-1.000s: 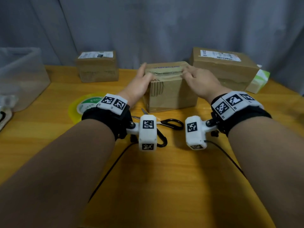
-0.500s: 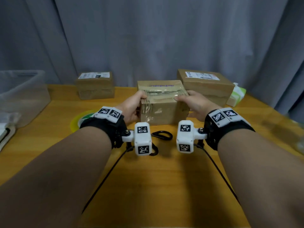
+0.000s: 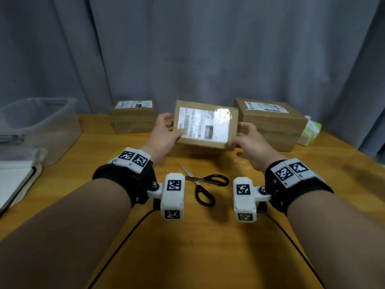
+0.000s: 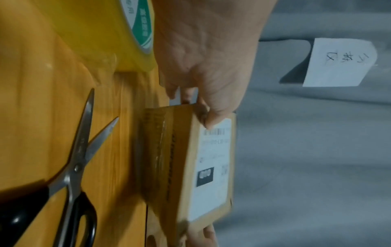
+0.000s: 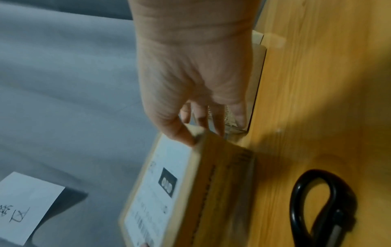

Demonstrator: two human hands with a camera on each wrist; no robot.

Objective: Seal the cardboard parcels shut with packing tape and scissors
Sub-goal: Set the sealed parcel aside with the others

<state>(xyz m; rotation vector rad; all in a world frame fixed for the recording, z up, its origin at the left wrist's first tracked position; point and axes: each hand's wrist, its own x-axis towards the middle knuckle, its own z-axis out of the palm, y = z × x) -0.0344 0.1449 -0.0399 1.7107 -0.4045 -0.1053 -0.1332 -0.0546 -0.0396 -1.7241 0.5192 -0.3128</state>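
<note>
Hands gripping parcel, label face toward wearer

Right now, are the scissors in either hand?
No: the scissors lie on the table, while the left hand and right hand hold the parcel.

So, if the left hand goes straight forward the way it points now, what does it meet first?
The left hand already grips the held parcel at its left end. Going straight on, it would probably reach the small labelled box at the back of the table, though the depth is unclear.
</note>
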